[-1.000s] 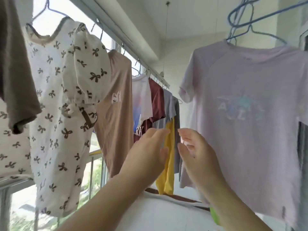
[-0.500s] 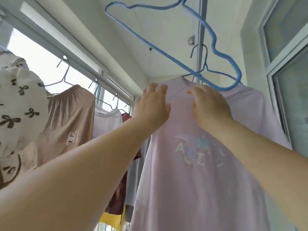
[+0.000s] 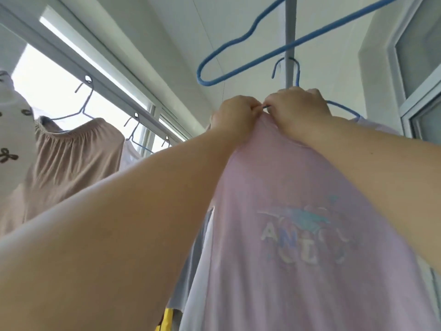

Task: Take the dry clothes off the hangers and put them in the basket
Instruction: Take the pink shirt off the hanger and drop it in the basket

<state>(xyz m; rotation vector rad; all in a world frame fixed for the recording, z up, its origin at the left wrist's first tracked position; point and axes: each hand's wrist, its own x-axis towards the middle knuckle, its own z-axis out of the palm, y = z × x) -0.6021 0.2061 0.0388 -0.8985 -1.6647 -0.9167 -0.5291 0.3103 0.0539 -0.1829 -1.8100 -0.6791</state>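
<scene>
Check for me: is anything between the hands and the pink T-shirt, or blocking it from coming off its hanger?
Nothing separates them: the left hand and right hand both grip the pink T-shirt at its collar. Its blue hanger is hooked on the pole, and an empty blue hanger hangs just above. The basket is out of view.

The pink T-shirt (image 3: 310, 235) carries a pale printed chest graphic with lettering. The upper row begins "AN"; its later letters blur out. Below it a single "L" can be made out. No other text is legible.

Bright window (image 3: 59, 91), white ceiling (image 3: 191, 27)
</scene>
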